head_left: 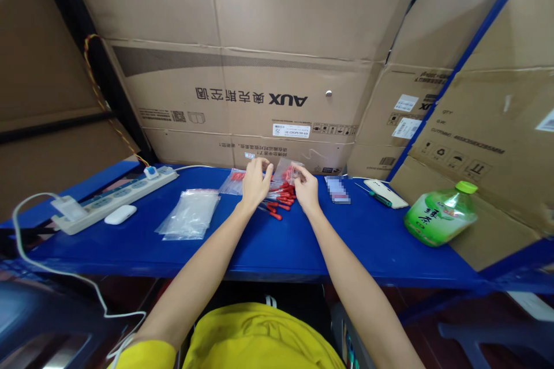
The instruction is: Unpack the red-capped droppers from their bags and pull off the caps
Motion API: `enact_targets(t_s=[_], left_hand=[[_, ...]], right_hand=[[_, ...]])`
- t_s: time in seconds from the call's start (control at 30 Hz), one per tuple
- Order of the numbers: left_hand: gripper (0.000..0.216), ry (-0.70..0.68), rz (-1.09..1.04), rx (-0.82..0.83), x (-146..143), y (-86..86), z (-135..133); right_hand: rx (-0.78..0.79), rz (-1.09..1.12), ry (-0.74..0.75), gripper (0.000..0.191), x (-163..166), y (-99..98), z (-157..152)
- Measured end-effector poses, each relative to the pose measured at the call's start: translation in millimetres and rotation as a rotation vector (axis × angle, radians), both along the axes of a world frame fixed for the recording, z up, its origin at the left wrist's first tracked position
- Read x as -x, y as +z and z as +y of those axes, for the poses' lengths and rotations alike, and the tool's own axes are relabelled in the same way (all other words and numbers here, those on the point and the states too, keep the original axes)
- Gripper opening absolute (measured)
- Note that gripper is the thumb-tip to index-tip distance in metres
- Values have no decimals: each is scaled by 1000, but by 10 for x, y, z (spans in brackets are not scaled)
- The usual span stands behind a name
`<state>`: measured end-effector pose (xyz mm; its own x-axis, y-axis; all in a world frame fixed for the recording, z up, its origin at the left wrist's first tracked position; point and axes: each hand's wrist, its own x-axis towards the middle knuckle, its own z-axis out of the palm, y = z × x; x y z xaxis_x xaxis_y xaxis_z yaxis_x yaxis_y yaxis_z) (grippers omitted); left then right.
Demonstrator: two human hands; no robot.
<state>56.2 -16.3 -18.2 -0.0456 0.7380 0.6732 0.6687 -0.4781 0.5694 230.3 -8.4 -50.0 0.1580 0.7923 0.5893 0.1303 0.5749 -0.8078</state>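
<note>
My left hand [255,183] and my right hand [305,187] are both raised over the far part of the blue shelf [277,242]. Between them they pinch a small clear plastic bag [289,172], with the fingers of each hand closed on its edges. Under the hands lies a heap of several small red-tipped parts [282,196]. A second small bag with red contents [234,181] lies just left of my left hand.
A stack of clear plastic bags [190,214] lies to the left, with a white power strip [115,198] and a white earbud case [120,214] beyond it. To the right are a screwdriver [381,199], a white phone [386,193] and a green bottle [440,214] on its side. Cardboard boxes [259,98] wall the back.
</note>
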Motion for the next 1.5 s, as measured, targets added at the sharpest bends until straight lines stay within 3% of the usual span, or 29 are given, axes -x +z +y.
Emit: enact_targets(t_s=[0.07,0.13,0.2,0.27,0.37,0.53,0.67,0.9,1.0,1.23,1.5], left_hand=[[28,37,-209,128,20,-73,125],[36,-12,-455,341,36,-114,219],[42,-170,-671,560,44,-112,254],[45,-350,-820,668,45,-80,236],[43,-463,-949,579,43,-31,183],[40,-430,-1034,397,53,-38,207],[34,-424,-1014,352,65,-82,265],[30,-435,-939,338,76,-132,301],[28,-429,-951,357,81,-148,325],[28,-396,-868,314,88,-170,345],[24,-379,-723,261,96,-94,269]], right_hand=[[3,70,40,52,15,40,-19],[4,133,89,51,43,82,-49],[12,180,141,49,71,113,-77],[23,201,176,45,88,129,-96],[18,158,173,40,80,133,-111],[-60,-113,-20,37,6,119,-135],[-35,-286,-110,45,-29,82,-121],[41,-328,-115,49,-49,51,-73],[60,-315,-73,48,-58,46,-60],[206,-75,210,62,-29,0,-33],[218,-10,241,61,-39,-15,-16]])
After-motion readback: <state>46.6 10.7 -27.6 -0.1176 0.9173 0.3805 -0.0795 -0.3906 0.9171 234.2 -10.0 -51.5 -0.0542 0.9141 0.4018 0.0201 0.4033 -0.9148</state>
